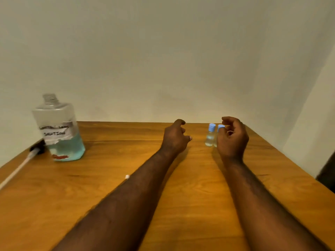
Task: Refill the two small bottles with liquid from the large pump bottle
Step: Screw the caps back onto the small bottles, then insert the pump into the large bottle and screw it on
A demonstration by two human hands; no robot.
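Likely light, tippy small blue-capped clear bottles (210, 136) suit mid-body grips; beside them left hand (175, 137) curls loosely, right hand (233, 136) contact unclear.

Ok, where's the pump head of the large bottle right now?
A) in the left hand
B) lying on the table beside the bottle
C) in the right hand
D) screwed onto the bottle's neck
B: the large bottle has a bare threaded neck, and the black pump head with its white tube lies on the table right beside it.
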